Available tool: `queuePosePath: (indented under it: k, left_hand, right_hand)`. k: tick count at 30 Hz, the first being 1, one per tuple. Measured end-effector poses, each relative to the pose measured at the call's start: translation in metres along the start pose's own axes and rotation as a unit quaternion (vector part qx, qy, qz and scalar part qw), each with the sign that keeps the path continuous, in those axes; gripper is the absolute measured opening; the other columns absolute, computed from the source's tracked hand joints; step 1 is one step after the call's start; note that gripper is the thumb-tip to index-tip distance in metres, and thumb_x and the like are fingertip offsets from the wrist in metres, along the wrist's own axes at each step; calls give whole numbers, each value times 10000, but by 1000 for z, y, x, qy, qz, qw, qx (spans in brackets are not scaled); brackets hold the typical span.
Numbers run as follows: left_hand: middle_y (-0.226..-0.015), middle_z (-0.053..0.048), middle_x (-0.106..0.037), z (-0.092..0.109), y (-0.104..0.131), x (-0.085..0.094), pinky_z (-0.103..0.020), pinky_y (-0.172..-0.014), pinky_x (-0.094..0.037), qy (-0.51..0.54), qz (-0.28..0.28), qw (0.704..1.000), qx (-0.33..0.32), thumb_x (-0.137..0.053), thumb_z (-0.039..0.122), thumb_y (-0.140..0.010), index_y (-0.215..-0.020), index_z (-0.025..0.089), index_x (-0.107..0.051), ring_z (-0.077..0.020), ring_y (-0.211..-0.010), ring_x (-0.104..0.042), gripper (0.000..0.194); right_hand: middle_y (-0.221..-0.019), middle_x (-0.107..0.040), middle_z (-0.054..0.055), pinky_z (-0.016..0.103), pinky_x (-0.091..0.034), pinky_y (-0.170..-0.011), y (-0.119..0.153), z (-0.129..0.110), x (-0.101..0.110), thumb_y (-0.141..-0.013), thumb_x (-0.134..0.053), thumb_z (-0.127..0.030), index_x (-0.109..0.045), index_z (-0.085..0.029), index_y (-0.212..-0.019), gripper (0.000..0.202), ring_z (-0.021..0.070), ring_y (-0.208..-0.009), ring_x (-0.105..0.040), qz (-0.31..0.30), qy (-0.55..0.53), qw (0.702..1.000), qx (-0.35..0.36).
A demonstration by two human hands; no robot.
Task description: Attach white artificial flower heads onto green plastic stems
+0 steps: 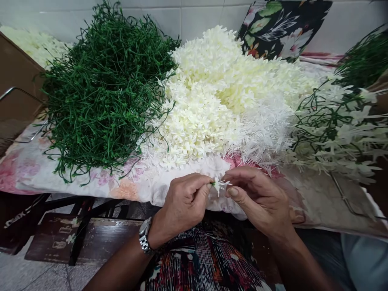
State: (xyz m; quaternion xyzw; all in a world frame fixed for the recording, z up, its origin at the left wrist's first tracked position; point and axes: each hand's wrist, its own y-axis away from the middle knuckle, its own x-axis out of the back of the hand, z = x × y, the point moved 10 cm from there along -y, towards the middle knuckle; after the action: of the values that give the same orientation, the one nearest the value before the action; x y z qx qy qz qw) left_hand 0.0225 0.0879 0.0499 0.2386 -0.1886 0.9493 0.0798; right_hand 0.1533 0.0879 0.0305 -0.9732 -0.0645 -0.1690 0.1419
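Pinched between the thumb and forefinger of my left hand [189,198] is the green end of a small white flower [218,185], its thin white filaments pointing right. My right hand [262,198] is just right of those filaments, thumb and fingers apart, with nothing visible between them. Beyond my hands lie a heap of green stems [106,89], a large pile of cream petals [209,97] and a bunch of white filaments [263,129]. Assembled white flowers on green stems [339,125] lie at the right.
A floral cloth [124,188] covers the table. At the left stands a brown box [18,81] beside a metal wire. A black floral fabric [281,28] leans on the tiled wall. More green stems [366,60] are at the far right. A wooden bench [106,238] shows below.
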Motion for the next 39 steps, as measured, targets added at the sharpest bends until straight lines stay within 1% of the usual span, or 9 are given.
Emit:
queuePosePath:
  k: [3, 7, 10, 13, 18, 24, 27, 33, 39]
  left_hand:
    - [-572, 13, -603, -7, 2, -6, -186, -488, -411, 38, -13, 998, 40, -483, 82, -797, -706, 142, -631, -84, -510, -530, 183]
    - [-527, 39, -558, -18, 3, -11, -176, -457, -389, 92, -23, 991, 97, -477, 96, -792, -653, 153, -610, -69, -469, -480, 201]
    - [-508, 40, -526, -21, 2, -13, -175, -447, -368, 89, -32, 989, 114, -470, 101, -785, -603, 148, -581, -70, -474, -458, 218]
    - [-490, 45, -482, -22, 1, -14, -174, -437, -339, 78, -39, 989, 118, -459, 105, -787, -580, 146, -560, -67, -469, -422, 234]
    - [-510, 41, -479, -22, 0, -15, -183, -454, -336, 71, -45, 991, 100, -455, 102, -786, -586, 145, -548, -71, -484, -420, 224]
    - [-536, 42, -484, -23, 0, -15, -171, -455, -352, 113, -39, 989, 92, -444, 100, -799, -633, 148, -550, -69, -497, -426, 202]
    - [-524, 45, -474, -22, 0, -14, -175, -448, -347, 90, -32, 992, 81, -441, 109, -809, -637, 156, -542, -72, -483, -423, 205]
    - [-496, 50, -430, -16, 2, -11, -189, -437, -310, 8, -9, 999, 40, -436, 97, -801, -576, 167, -466, -74, -460, -393, 237]
    - [-510, 40, -444, -14, 3, -13, -202, -450, -323, -23, 1, 999, 23, -422, 95, -803, -600, 170, -475, -86, -470, -405, 223]
  right_hand:
    - [-819, -617, 5, 224, -488, -600, -3, -2, -5, -813, -582, -186, -588, -222, -941, 133, 114, -695, -594, -7, 5, 1000, 10]
    - [-757, -598, 9, 242, -472, -587, -7, -3, -11, -820, -568, -191, -579, -202, -883, 65, 123, -678, -575, -16, 4, 1000, 18]
    - [-722, -582, 7, 246, -455, -567, -9, -3, -12, -827, -555, -191, -569, -196, -836, 17, 122, -654, -557, -20, 2, 1000, 24]
    - [-702, -566, 0, 244, -441, -555, -10, -3, -14, -830, -549, -184, -557, -195, -810, 24, 117, -635, -542, -28, -2, 999, 28]
    - [-686, -547, -7, 236, -432, -547, -11, -3, -17, -833, -535, -167, -543, -189, -795, 45, 108, -624, -531, -50, 0, 998, 32]
    - [-703, -563, 5, 238, -434, -555, -12, -18, -21, -825, -494, -108, -526, -189, -801, 91, 112, -635, -541, -67, 58, 993, 82]
    - [-688, -556, 4, 237, -425, -541, -12, -23, -23, -824, -465, -94, -512, -195, -800, 114, 112, -615, -526, -71, 103, 987, 103]
    - [-689, -555, 12, 233, -420, -540, -8, -31, -32, -838, -429, -85, -506, -186, -854, 128, 116, -616, -520, -99, 168, 966, 167]
    - [-636, -539, 1, 236, -394, -516, -9, -31, -33, -839, -417, -99, -529, -190, -812, 147, 116, -569, -498, -107, 199, 959, 172]
